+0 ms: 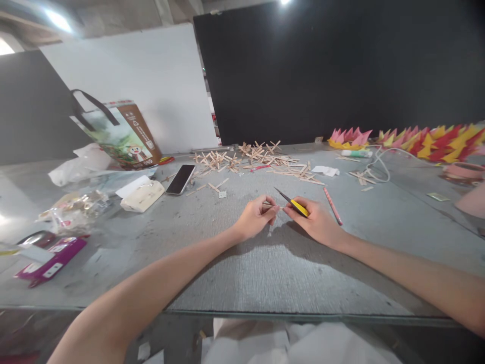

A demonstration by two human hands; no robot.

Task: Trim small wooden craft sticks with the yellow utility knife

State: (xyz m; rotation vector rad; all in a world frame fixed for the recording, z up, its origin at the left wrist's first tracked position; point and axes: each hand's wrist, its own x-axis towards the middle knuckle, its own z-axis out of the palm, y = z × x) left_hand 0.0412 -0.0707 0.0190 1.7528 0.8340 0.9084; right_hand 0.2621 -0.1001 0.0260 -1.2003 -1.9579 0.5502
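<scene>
Thin stick (268,205) in the left hand (253,218), pointed tool (299,208) in the right hand (317,222)

I have the left thumb and fingers pinched together on the thin stick, which runs across them toward the right fingertips. Those fingertips sit just beside its end — whether they touch it, I cannot tell. The right fingers are closed around the pointed tool, its tip slanting up and left, beyond the stick.

The stick looks slim and short, with a pale end — too small from here for me to read more. The tool shows a yellow handle with dark parts and a narrow dark tip. Both hands are at the grey tabletop (235,288), nearer me than the heap of wooden sticks (261,153).
</scene>
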